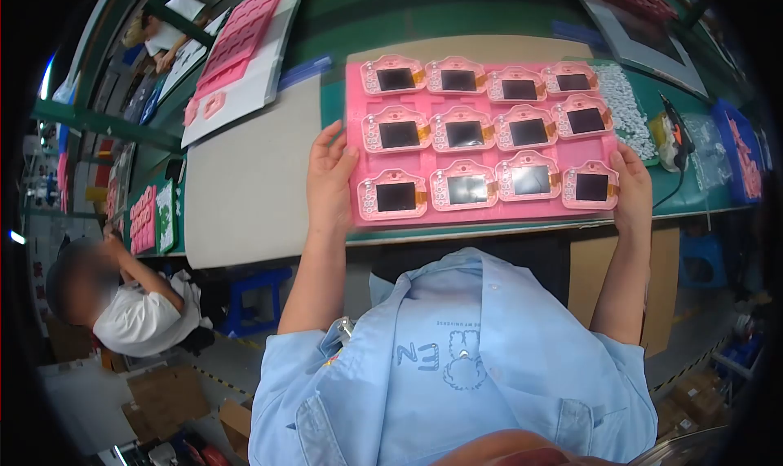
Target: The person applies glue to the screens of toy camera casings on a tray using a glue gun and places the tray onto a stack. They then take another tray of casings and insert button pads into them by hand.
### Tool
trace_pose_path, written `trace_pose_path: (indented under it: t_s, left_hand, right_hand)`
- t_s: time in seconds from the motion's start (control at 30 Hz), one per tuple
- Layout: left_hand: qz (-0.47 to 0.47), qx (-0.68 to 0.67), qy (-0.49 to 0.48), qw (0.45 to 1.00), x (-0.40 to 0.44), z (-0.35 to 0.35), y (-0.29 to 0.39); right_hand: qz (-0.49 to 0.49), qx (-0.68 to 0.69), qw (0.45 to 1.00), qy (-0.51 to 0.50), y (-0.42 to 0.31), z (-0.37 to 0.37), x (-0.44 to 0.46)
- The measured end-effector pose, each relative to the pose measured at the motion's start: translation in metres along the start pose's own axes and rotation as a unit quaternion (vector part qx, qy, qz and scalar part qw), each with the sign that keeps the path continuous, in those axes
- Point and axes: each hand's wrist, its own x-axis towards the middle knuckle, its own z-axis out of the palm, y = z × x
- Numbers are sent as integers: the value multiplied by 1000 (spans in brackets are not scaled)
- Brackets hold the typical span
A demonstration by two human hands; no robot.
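Note:
Between my two hands is a pink tray (575, 152) that bears rows of pink camera-shaped housings (392, 172). Each housing has a dark rectangular screen (397, 134) and an orange flex cable at its side; a few screens reflect light. My left hand (330, 176) grips the tray's left edge, thumb on top and the other fingers partly hidden. At the opposite edge, my right hand (632, 184) is closed round the lower right side, next to a corner housing. Whether the tray rests on the table or is slightly raised, I cannot tell.
Right of the tray lie a green tray of small white parts (628, 111), a corded hand tool (677, 139), clear plastic bags (705, 148) and a blue bin (738, 160). Grey board (245, 164) covers the table's left. A co-worker (147, 315) sits at far left.

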Motion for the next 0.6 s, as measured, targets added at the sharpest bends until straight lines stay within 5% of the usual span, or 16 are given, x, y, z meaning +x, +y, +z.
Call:
trace_pose_path:
  t_s: [0.2,0.33,0.6]
  left_hand:
    - [-39,11,-66,997,46,18,6]
    - [-31,18,-114,993,105,136,13]
    - [14,39,-188,981,233,310,-71]
  right_hand:
    - [-41,-4,998,51,-9,-8,-1]
    - [-89,-33,994,52,-110,-68,51]
    - [-86,-99,984,120,-175,-200,167]
